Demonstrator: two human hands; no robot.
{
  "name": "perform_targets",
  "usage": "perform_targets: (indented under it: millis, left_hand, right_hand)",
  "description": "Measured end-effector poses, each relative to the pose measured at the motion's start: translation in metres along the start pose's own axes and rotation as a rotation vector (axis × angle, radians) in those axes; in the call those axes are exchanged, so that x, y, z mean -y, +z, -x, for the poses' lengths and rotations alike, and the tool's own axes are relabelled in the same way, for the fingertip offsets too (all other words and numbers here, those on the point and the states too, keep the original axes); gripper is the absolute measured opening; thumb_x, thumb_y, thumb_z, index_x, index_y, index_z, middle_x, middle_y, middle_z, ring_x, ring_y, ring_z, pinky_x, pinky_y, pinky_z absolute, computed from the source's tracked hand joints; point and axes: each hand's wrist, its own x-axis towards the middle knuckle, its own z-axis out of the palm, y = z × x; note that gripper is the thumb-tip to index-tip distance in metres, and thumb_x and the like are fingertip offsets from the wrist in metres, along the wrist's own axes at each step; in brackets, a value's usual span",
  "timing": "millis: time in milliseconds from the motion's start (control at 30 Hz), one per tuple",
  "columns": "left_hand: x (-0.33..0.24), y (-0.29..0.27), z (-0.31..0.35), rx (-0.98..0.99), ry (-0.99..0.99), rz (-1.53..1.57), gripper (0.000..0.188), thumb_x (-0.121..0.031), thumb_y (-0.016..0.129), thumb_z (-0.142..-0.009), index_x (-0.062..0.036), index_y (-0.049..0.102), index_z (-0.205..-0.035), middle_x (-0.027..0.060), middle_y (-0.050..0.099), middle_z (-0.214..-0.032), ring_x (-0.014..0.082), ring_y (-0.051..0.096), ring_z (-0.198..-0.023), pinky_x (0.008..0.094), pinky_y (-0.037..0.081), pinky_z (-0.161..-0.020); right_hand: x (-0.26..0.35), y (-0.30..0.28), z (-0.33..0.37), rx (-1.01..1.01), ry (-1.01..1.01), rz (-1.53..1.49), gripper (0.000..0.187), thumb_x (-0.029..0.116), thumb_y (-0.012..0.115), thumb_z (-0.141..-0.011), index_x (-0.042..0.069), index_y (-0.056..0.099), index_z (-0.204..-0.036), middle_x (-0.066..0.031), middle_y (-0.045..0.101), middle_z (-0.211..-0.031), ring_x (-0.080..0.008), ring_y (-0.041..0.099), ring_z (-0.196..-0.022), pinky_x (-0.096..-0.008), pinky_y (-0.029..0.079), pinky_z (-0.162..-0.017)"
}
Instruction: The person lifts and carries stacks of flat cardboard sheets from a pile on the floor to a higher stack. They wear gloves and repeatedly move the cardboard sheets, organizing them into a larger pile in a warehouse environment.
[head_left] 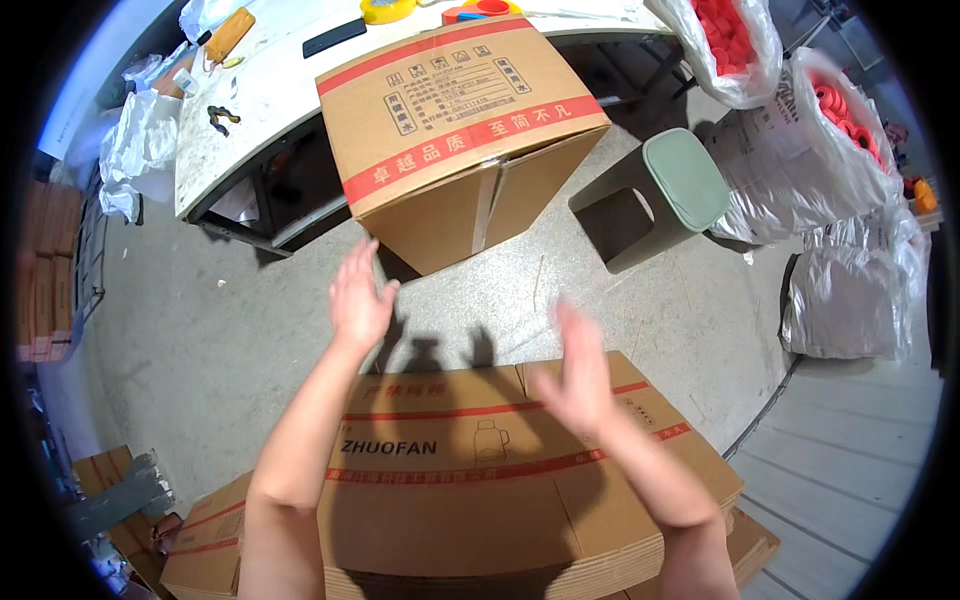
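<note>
A closed, taped brown carton (455, 90) with red stripes and dark print stands in front of me, beside the white table. My left hand (362, 300) is open, fingers stretched toward the carton's near left corner; whether they touch it I cannot tell. Blurred by motion, my right hand (578, 370) hovers over the far edge of a stack of flattened cartons (450, 520), thumb apart from the fingers and nothing in it. The stack lies close in front of me, under both forearms, and is printed with red stripes and a drawing of a jug.
A grey-green bin (690, 185) with a lid stands right of the carton. White sacks (840, 165) of red parts line the right side. On the white table (270, 110) lie a black phone (334, 38), yellow tape (388, 10) and small pliers (222, 120).
</note>
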Motion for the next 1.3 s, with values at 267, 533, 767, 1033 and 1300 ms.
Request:
perform_targets:
  millis: [267,533,767,1033,1300]
  left_hand:
    - [-0.011,-0.104,0.321,0.901,-0.129,-0.241,0.079,-0.044,0.072,-0.084,-0.0021,0.042,-0.144,0.0196,0.048,-0.145,0.0364,0.042,-0.138,0.0521,0.028,-0.116]
    - [-0.024,-0.135,0.347,0.323,0.091,-0.334,0.067,-0.041,0.077,-0.075,-0.003,0.055,-0.126,0.0151,0.057,-0.128,0.0349,0.049,-0.124,0.0495,0.031,-0.11]
    - [-0.038,-0.108,0.243,0.245,-0.042,-0.39,0.061,-0.037,0.069,-0.087,-0.0031,0.051,-0.133,0.0164,0.055,-0.126,0.0351,0.045,-0.128,0.05,0.025,-0.116]
    - [-0.077,-0.087,0.102,0.055,-0.029,-0.412,0.082,-0.04,0.063,-0.093,0.003,0.026,-0.152,0.0182,0.016,-0.165,0.0352,0.009,-0.154,0.0521,0.009,-0.124]
    - [-0.06,-0.056,-0.022,-0.088,0.178,-0.559,0.077,-0.048,0.055,-0.098,0.0061,0.035,-0.149,0.0245,0.032,-0.157,0.04,0.026,-0.147,0.0527,0.02,-0.121]
  right_hand:
    - [0.045,-0.094,0.306,0.693,0.204,0.172,0.089,0.059,0.075,-0.077,0.006,0.046,-0.143,-0.016,0.039,-0.152,-0.0342,0.031,-0.144,-0.0645,0.022,-0.115]
    - [0.033,-0.085,0.261,0.428,0.099,0.346,0.098,0.066,0.067,-0.079,0.01,0.033,-0.153,-0.0125,0.032,-0.157,-0.0348,0.023,-0.148,-0.0803,0.012,-0.109]
    - [0.002,-0.093,0.144,0.255,0.046,0.419,0.093,0.059,0.068,-0.082,0.011,0.033,-0.154,-0.0127,0.033,-0.157,-0.0335,0.023,-0.149,-0.069,0.014,-0.117]
    - [0.039,-0.054,0.005,0.062,0.311,0.425,0.076,0.051,0.062,-0.091,0.024,0.033,-0.156,-0.0122,0.019,-0.166,-0.0327,0.014,-0.154,-0.0669,0.015,-0.118]
    - [0.08,-0.054,-0.051,-0.288,0.366,0.025,0.074,0.035,0.071,-0.083,0.009,0.045,-0.146,-0.0222,0.04,-0.152,-0.0398,0.042,-0.138,-0.052,0.039,-0.11]
